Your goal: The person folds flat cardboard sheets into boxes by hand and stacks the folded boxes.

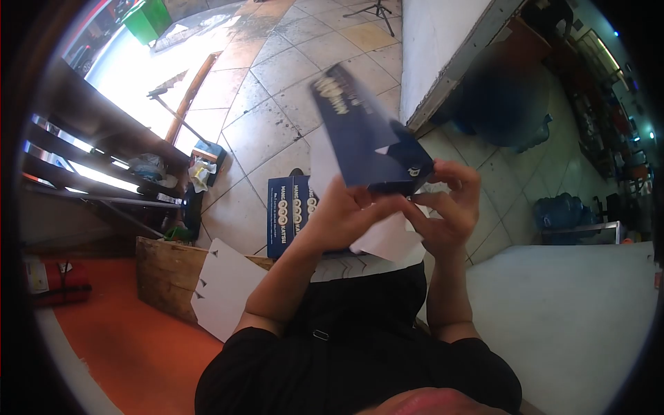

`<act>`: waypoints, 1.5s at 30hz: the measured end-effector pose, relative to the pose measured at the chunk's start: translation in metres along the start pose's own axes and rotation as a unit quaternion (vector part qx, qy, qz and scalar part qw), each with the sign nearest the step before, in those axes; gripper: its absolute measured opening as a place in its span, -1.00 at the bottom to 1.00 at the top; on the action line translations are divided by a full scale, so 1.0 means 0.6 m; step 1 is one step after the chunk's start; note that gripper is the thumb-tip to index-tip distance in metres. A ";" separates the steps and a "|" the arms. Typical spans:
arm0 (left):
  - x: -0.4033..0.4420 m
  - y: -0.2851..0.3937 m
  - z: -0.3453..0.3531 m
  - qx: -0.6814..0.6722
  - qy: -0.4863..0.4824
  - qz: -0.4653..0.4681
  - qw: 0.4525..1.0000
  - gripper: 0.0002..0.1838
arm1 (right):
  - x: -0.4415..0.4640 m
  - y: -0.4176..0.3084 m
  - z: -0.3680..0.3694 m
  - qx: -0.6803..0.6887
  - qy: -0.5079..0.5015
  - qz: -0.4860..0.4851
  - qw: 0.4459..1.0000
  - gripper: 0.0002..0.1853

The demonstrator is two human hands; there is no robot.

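Observation:
A dark blue printed carton (373, 138), partly folded, is held up in front of the lap, its far end blurred. My left hand (346, 214) is closed on its near left edge. At the near right corner, my right hand (446, 207) pinches the carton with bent fingers. White flaps hang below the carton and between the hands. Beyond my left forearm stand dark blue boxes (282, 214) with white and gold lettering. A flat white cardboard piece (225, 287) with small slots leans beside my left elbow.
A wooden board (166, 277) and an orange surface (131, 339) lie at the left. At the right is a white tabletop (567, 311). A dustpan (207, 162) with litter is on the tiled floor. Large blue water bottles (560, 211) stand far right.

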State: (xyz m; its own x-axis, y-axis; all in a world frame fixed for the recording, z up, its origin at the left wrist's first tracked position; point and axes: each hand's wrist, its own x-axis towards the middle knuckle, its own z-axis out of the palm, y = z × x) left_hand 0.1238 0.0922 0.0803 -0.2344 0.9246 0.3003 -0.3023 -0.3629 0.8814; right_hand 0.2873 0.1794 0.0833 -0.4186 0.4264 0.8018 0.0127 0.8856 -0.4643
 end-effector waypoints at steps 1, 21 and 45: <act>-0.002 0.008 0.009 0.032 -0.008 -0.029 0.999 -0.75 | -0.002 -0.001 0.003 -0.030 -0.001 0.021 0.999 -0.68; -0.004 0.055 -0.010 0.482 -0.128 0.010 0.866 -0.23 | -0.001 -0.009 -0.024 0.014 -0.117 0.088 0.989 -0.70; 0.017 0.060 -0.053 0.385 -0.223 0.107 0.889 -0.67 | -0.082 0.100 -0.048 0.557 -0.005 0.433 0.709 0.01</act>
State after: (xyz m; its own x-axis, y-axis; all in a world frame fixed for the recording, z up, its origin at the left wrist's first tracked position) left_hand 0.0807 0.0850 0.1036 0.2321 0.8597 0.4550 0.4678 -0.5087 0.7227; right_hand 0.3348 0.2168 0.0267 -0.6983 0.7149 0.0350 -0.4540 -0.4046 -0.7938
